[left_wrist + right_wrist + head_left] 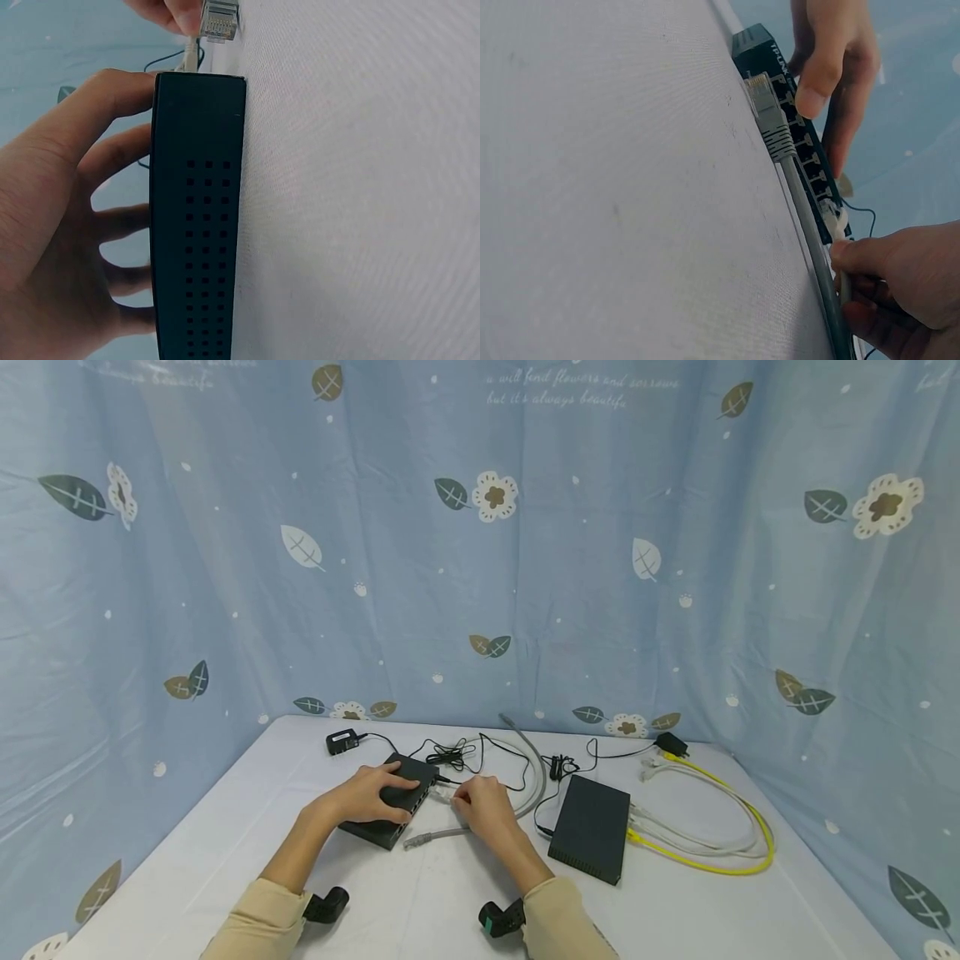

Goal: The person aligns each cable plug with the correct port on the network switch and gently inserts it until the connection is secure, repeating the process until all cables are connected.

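Observation:
A black network switch with a row of ports lies on the left of the table. My left hand rests on its top, fingers spread; the right wrist view shows the thumb at the edge above the ports. My right hand pinches a white network cable close to its plug. That plug is at the end port of the switch; how deep it sits I cannot tell. A grey network cable curves behind and under my right hand, its loose plug lying beside the ports.
A second black box stands to the right, with white and yellow cables looping from its side. Black power adapters and bundled black cords lie along the back. A blue patterned curtain surrounds the white table.

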Motion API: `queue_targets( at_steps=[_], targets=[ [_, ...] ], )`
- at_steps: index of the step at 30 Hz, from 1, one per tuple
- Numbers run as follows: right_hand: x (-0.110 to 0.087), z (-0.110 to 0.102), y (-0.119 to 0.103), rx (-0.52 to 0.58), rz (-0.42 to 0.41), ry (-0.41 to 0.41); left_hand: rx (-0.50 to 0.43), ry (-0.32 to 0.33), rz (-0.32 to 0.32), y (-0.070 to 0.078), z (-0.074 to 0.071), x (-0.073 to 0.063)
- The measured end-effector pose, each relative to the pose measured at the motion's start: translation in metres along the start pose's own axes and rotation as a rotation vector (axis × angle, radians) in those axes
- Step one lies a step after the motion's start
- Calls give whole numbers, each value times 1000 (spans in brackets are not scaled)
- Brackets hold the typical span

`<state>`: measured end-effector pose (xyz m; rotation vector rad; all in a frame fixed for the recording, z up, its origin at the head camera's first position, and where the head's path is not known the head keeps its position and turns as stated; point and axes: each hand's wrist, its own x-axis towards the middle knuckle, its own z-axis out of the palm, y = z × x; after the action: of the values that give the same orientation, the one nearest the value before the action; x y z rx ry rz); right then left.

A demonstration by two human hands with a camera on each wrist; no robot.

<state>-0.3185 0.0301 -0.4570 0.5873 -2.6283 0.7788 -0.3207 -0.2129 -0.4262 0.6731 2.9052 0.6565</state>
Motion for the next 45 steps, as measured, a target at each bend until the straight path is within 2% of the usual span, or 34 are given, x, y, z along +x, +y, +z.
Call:
queue_targets(
  at_steps=[24,34,40,45],
  targets=[
    [1,2,-2,4,-1,-15,9,-3,-5,3,-1,1],
    [-1,7,-2,-50,-15,19,4,3,6,7,1,1],
    [-2,6,-3,-48,-10,9,-2,5,0,9,1,2],
    [-2,6,-5,-68,-38,11,-8,6,-5,10,1,1]
  ],
)
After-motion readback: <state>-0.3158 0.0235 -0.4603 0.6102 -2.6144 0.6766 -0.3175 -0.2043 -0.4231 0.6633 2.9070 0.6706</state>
